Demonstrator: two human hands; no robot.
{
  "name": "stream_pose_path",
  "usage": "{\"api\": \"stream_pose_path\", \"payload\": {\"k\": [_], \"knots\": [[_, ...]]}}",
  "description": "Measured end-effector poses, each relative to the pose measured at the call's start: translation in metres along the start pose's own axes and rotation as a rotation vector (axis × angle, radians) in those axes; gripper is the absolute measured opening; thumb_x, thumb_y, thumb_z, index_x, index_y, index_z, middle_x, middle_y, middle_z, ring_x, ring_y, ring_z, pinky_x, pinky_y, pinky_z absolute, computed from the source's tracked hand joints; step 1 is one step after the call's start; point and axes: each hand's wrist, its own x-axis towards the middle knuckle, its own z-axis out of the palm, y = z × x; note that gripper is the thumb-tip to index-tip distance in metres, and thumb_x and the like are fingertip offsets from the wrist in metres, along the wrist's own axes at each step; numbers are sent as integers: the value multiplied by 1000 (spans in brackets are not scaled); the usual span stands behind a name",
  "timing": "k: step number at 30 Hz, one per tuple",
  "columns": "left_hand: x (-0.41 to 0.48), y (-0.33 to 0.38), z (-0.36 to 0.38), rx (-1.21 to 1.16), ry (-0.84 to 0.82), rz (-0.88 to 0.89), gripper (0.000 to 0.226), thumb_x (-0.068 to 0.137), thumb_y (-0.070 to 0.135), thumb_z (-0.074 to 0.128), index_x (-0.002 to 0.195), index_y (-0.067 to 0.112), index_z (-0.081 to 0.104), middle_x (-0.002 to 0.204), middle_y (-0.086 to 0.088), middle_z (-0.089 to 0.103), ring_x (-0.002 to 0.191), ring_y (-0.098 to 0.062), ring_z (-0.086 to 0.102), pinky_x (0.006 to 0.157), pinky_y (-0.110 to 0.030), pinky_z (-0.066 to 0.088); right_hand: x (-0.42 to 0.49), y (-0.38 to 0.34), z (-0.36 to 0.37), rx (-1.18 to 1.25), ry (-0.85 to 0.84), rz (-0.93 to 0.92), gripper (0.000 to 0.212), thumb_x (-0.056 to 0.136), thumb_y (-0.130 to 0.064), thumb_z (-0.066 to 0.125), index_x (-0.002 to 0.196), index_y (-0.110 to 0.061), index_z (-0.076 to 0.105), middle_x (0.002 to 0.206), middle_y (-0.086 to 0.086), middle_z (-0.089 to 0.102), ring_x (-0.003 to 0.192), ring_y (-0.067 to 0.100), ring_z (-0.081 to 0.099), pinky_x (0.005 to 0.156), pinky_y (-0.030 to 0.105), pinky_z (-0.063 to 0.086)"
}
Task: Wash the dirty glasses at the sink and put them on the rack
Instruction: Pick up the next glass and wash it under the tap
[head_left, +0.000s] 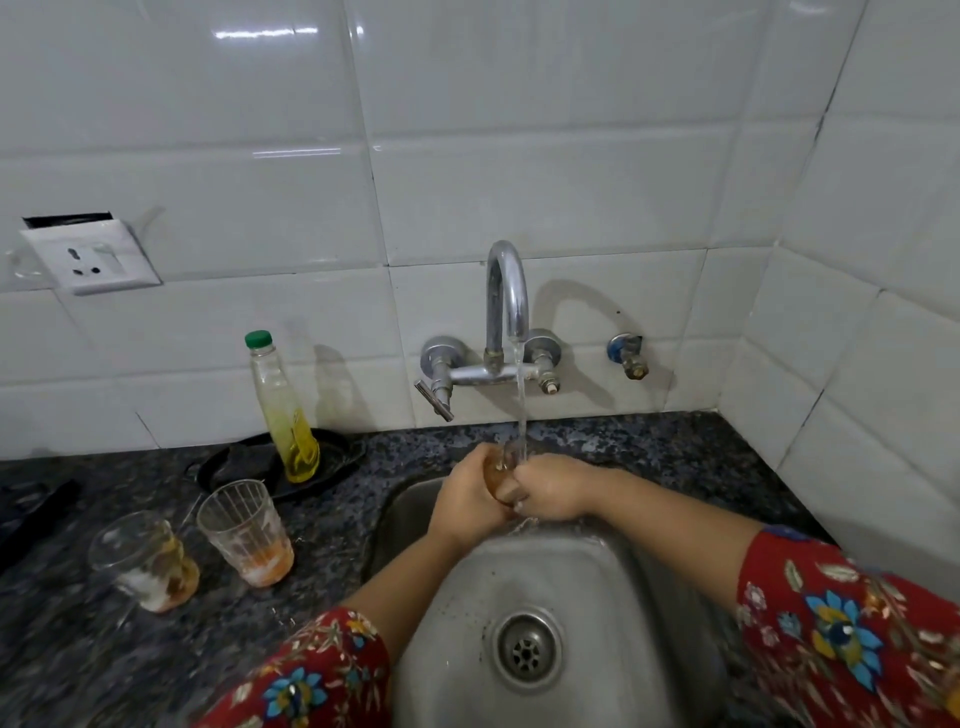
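Note:
Over the steel sink (582, 582), a glass (500, 475) with brownish residue sits between both my hands under the running stream from the tap (506, 291). My left hand (465, 501) wraps it from the left, and my right hand (553, 493) grips it from the right. Most of the glass is hidden by my fingers. Two more dirty glasses stand on the dark granite counter to the left: one (247, 530) with orange dregs, and one (145, 561) with brown and white residue. No rack is in view.
A bottle of yellow liquid with a green cap (283, 410) stands on a black pan (332, 462) behind the glasses. A wall socket (88, 257) is at the left. White tiled walls close in behind and on the right. A spare valve (628, 356) sticks out right of the tap.

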Motion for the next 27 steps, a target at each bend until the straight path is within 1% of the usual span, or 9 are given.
{"api": "stream_pose_path", "payload": {"k": [5,8,10,14,16,19,23,25,27], "knots": [[8,5,-17,-24,-275,115,45,70,16,85,109,15,61,97,13,63,90,13,60,80,-3,43,-14,13,0,-283,149,-63,14,89,-10,54,96,-14,66,97,6,67,86,25,64,83,39,53],[2,14,-4,27,-42,65,33,72,18,73,103,18,60,95,8,65,87,-4,63,80,-20,52,-5,-2,3,-78,4,-35,13,85,-14,51,89,-15,64,97,9,65,89,29,62,81,44,53],[1,10,-2,-19,-11,55,37,70,19,71,105,19,59,98,4,66,88,-11,65,82,-32,55,-6,0,-4,-34,-8,-48,14,87,-16,50,90,-13,63,97,11,65,87,29,61,80,44,52],[8,4,-17,-73,-328,99,50,67,13,84,111,18,60,105,3,68,97,-5,66,87,-16,51,-23,13,-4,-296,185,-145,13,88,-7,55,94,-10,66,93,9,68,83,26,65,75,36,53],[3,7,-8,-34,-263,54,42,68,18,79,105,24,60,99,7,69,93,-6,66,82,-19,53,-22,2,1,-177,55,-22,14,86,-13,53,92,-11,65,97,10,67,88,28,65,77,38,54],[-7,8,6,-44,-57,29,37,69,21,74,102,31,58,96,10,67,91,-6,65,78,-19,53,-13,0,4,62,-17,-64,9,84,-14,52,81,-16,60,92,6,64,84,26,62,79,40,52],[5,0,-7,-52,-306,45,53,66,16,83,114,17,60,111,0,67,104,-10,64,94,-29,52,-27,12,-4,-220,179,-149,17,92,-14,52,99,-17,68,101,2,68,94,23,62,91,36,48],[3,2,-4,-14,-274,41,47,65,19,81,107,23,61,104,5,68,99,-7,65,92,-34,53,-25,3,-2,-145,120,-45,20,87,-10,53,101,-15,67,102,5,67,93,25,62,88,38,50],[-9,10,5,-31,-118,-12,37,65,24,79,95,34,59,94,9,69,89,-3,65,85,-32,56,-21,-9,-1,93,-49,-12,19,82,-7,52,95,-13,66,96,7,65,87,25,60,81,41,51]]}}
